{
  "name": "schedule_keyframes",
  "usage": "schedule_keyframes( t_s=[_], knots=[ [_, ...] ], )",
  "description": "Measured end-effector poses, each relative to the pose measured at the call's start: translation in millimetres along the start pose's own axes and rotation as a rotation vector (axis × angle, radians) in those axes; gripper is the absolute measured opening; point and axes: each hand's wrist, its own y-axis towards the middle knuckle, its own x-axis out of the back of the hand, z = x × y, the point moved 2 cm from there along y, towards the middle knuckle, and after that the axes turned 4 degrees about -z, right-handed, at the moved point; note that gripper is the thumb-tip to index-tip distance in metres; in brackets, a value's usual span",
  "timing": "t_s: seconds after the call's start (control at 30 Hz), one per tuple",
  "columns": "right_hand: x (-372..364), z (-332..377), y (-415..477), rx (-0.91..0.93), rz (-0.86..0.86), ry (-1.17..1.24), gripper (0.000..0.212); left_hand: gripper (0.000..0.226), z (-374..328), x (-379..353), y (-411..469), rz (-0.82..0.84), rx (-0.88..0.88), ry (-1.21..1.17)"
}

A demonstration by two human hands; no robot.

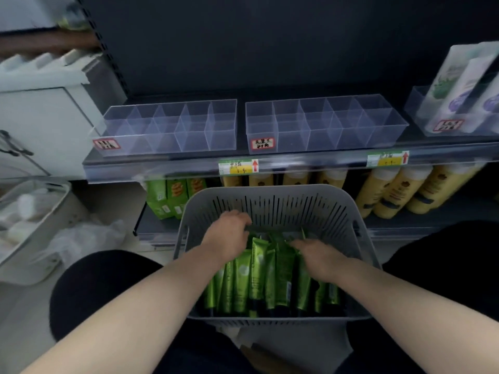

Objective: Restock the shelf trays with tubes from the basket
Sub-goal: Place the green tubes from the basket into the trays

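Note:
A grey slotted basket (272,203) sits between my knees, holding several green tubes (256,276) standing on their black caps. My left hand (229,233) reaches into the basket's far left side, fingers curled down over the tube tops. My right hand (316,255) lies over the tubes on the right, fingers bent among them; whether either hand grips a tube is hidden. Two clear divided trays stand on the shelf above, the left tray (170,128) and the right tray (321,122), with nothing in their compartments.
A third clear tray (426,112) at the far right holds white tubes. Below the shelf edge (297,164) stand yellow bottles (399,190) and green boxes (172,195). A white cabinet (40,125) and a white bin (32,217) are at the left.

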Motion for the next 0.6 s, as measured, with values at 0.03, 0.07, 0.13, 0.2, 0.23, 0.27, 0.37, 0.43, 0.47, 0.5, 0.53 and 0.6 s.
schedule_keyframes(
  t_s=[0.03,0.07,0.13,0.2,0.23,0.27,0.37,0.43,0.47,0.5,0.53,0.6],
  knots=[
    [-3,0,1,0.002,0.015,0.026,0.076,0.031,-1,-8,1,0.007,0.006,-0.017],
    [-6,1,2,0.006,0.02,0.045,0.078,0.032,-1,-15,1,0.006,0.018,-0.037],
    [-11,1,6,0.019,0.015,0.084,0.08,0.032,-1,-23,0,-0.012,0.05,-0.084],
    [-14,-1,10,0.035,0.0,0.143,0.078,0.032,2,-29,-2,-0.037,0.084,-0.128],
    [-15,-3,12,0.041,-0.006,0.175,0.077,0.031,4,-32,-4,-0.043,0.102,-0.144],
    [-15,-4,13,0.045,-0.011,0.203,0.076,0.031,6,-34,-6,-0.049,0.115,-0.157],
    [-11,-13,15,0.07,-0.033,0.246,0.068,0.03,14,-42,-12,-0.044,0.157,-0.178],
    [-4,-18,15,0.085,-0.07,0.239,0.052,0.03,14,-46,-14,-0.035,0.173,-0.188],
    [0,-20,16,0.088,-0.092,0.234,0.042,0.03,13,-47,-15,-0.034,0.169,-0.192],
    [4,-22,16,0.09,-0.105,0.228,0.034,0.03,12,-48,-15,-0.031,0.158,-0.192],
    [9,-24,17,0.094,-0.108,0.225,0.028,0.03,10,-49,-15,-0.03,0.143,-0.188],
    [19,-23,16,0.111,-0.086,0.201,0.021,0.031,5,-50,-15,-0.023,0.122,-0.178]
  ],
)
